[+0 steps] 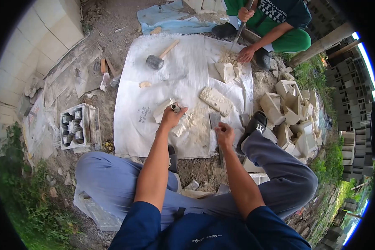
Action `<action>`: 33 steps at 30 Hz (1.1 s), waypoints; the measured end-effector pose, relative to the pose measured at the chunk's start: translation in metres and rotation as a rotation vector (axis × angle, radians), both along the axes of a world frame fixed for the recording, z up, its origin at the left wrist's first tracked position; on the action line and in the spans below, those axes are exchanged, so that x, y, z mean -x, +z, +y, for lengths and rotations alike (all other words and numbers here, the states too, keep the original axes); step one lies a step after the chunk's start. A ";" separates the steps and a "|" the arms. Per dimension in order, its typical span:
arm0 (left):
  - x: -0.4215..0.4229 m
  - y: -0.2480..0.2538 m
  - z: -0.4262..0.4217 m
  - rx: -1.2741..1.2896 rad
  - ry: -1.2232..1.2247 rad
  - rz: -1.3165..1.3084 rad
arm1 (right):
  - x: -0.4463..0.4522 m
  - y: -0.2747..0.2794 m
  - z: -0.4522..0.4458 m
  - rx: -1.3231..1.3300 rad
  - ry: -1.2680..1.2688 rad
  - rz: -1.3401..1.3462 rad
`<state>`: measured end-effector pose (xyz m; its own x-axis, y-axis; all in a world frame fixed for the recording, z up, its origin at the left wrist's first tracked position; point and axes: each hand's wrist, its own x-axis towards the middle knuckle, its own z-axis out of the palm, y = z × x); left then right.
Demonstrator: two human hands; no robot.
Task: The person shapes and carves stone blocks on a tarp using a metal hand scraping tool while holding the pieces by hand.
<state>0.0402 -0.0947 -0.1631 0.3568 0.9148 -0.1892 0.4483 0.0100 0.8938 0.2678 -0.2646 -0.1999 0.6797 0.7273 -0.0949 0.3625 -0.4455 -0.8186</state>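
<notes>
My left hand (171,117) is closed around a short metal tube (175,108), whose open round end points up. It is above a pale, chalky block (159,111) on the white woven sheet (131,137); the tube's lower end is hidden. My right hand (225,136) is closed on a tool with a flat, squarish grey head (215,119), its dark handle running down below the hand. Crumbs and a small pale chunk (179,130) lie between my hands. A larger pale slab (216,101) rests just beyond them.
A mallet (155,62) lies on the far part of the sheet. Across from me, a co-worker's hands (246,54) work a long metal bar over rubble. Broken hollow pale blocks (287,106) pile up at right. A crate-like mould (77,127) stands at left.
</notes>
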 end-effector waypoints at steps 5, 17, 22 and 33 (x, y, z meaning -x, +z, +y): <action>-0.004 -0.002 0.000 -0.016 -0.143 -0.164 | 0.004 0.050 0.029 -0.168 0.027 0.226; -0.003 -0.007 -0.003 0.024 -0.285 -0.107 | 0.047 0.111 0.087 -0.277 0.563 0.119; 0.029 -0.022 0.005 -0.107 -0.027 -0.133 | 0.040 0.111 0.106 -0.284 0.478 0.064; 0.080 0.280 0.073 -0.502 -0.489 0.792 | 0.038 0.066 0.114 -0.221 0.418 0.276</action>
<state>-0.0400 -0.0215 0.1173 0.6480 0.7426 -0.1692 0.7606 -0.6190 0.1958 0.2299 -0.1508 -0.1341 0.3002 0.9529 -0.0434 0.2301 -0.1165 -0.9662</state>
